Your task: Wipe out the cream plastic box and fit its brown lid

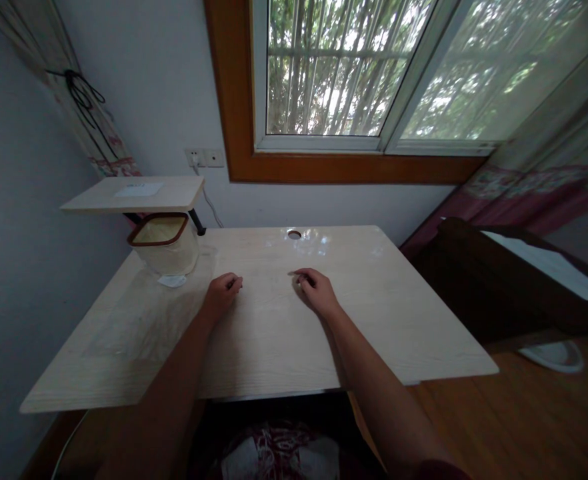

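1. As the head cam looks fwd & down, both bare forearms reach from the bottom edge over a pale wood desk (404, 327), its far edge below a window (344, 73) w/ an orange-brown frame.
2. L hand (224, 293): loose fist, nothing visible in grip; on or just above desk, can't tell which.
3. R hand (315, 290): partly open, index finger fwd, others bent, nothing visible in grip; apart from L hand, w/ bare desktop btwn.
4. Left of L hand: clear sheet (129, 327) lying on desk; at its far end, a cream bin (167, 259) w/ brown rim, near the raised shelf (91, 195).
5. Round cable hole (295, 235) near desk's far edge; dark brown furniture (504, 287) off to R.
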The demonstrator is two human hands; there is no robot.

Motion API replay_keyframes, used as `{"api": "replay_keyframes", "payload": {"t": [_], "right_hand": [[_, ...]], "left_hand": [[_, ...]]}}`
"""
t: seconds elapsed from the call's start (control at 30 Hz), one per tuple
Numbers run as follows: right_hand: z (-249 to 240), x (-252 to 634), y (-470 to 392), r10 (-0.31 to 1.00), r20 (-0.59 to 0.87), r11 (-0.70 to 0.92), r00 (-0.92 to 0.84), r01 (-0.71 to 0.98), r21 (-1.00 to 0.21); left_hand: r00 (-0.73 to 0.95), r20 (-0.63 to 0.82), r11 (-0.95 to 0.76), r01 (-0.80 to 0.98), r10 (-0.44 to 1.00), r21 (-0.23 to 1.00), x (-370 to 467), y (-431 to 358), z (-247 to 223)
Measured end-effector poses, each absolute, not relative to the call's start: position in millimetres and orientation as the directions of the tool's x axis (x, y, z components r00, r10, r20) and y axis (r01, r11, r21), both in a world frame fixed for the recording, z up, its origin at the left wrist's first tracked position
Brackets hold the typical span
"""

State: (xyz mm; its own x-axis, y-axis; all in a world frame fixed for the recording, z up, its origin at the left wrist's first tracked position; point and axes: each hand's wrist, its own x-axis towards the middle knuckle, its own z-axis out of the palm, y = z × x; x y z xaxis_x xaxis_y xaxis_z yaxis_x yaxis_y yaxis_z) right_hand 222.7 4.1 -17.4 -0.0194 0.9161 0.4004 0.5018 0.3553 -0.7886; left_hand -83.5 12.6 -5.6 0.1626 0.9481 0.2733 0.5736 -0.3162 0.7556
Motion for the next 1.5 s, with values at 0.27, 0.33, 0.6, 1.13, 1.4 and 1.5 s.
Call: {"api": "replay_keyframes", "payload": {"t": [0.27, 0.33, 0.6, 1.13, 1.4, 1.5], "right_hand": [[-19.2, 218.4, 5.2, 0.934, 0.357, 0.312, -0.004, 0.494, -0.811], [-19.1, 218.5, 3.7, 0.938, 0.346, 0.299, 0.018, 0.465, -0.833], [-12.9, 225.7, -12.0, 0.979, 0.205, 0.197, 0.021, 0.201, -0.96], [-7.8, 222.4, -19.3, 0.994, -0.008, -0.018, -0.113, -0.087, -0.996], [-1.5, 231.2, -18.3, 0.896, -0.172, -0.244, -0.41, -0.13, -0.961], [7.2, 226.5, -20.4, 0.831, -0.158, -0.233, -0.533, -0.076, -0.969]], "left_hand": [[0.124, 0.252, -0.277, 0.568, 0.96, 0.776, -83.5, 12.3, -1.2], [0.101, 0.245, -0.26, 0.546, 0.964, 0.797, -83.9, 12.6, -0.2], [0.048, 0.206, -0.206, 0.441, 0.977, 0.874, -89.8, 10.3, -3.0], [0.028, 0.243, -0.243, 0.211, 0.97, 0.947, -91.6, 13.3, -4.9], [0.372, -0.061, 0.093, -0.066, 0.926, 0.993, -89.9, 2.7, 0.8], [0.568, -0.095, 0.205, -0.133, 0.818, 0.97, -84.3, -6.5, 5.2]]}}
